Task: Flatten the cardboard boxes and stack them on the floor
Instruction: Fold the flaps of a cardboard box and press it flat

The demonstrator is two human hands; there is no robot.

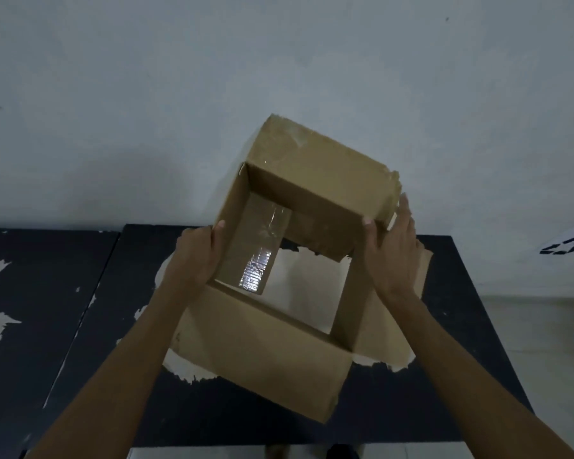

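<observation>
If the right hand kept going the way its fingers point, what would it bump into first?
The right hand grips the box at its right wall, fingers pointing up and away. Going on, it would probably slide along the taped flap, then reach the wall behind, though depth is hard to judge.

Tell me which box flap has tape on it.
The inner flap by the left hand, hanging down inside the box: a shiny clear tape strip runs along it. The near flap and the far flap show none so clear.
</observation>
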